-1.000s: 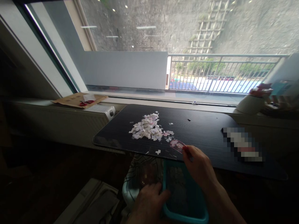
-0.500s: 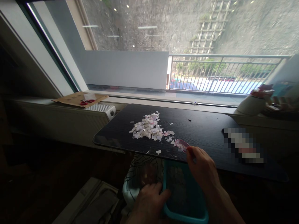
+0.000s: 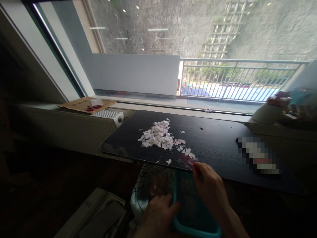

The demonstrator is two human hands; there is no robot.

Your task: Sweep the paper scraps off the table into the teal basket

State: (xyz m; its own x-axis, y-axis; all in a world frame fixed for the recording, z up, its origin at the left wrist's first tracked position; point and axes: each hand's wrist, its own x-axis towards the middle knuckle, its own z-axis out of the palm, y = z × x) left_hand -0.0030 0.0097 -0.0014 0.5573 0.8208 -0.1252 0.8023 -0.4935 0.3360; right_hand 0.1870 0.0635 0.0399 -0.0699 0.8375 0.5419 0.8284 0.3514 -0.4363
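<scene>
My right hand (image 3: 210, 181) pinches the end of a thin, clear pinkish plastic piece (image 3: 187, 161), held low over the near edge of the black table (image 3: 213, 138). Just beyond that piece lies a small cluster of white paper bits (image 3: 190, 153). A larger heap of cut paper bits (image 3: 158, 135) sits further left on the tabletop. Below the edge, my left hand (image 3: 160, 208) is closed at the left rim of a teal plastic bin (image 3: 195, 228), its thumb over the rim. Pale bits show dimly inside the bin.
Left of the bin stands a pale, black-lined container (image 3: 138, 191) with a dim, shiny pinkish object inside. A pixelated object (image 3: 259, 155) lies on the table's right. Red-handled scissors (image 3: 94, 107) rest on brown paper (image 3: 74, 105) by the radiator (image 3: 109, 115). A window spans the back.
My right hand has moved slightly left and toward me with the plastic piece. White bits now show on the table where the piece was. My left hand has stayed at the bin.
</scene>
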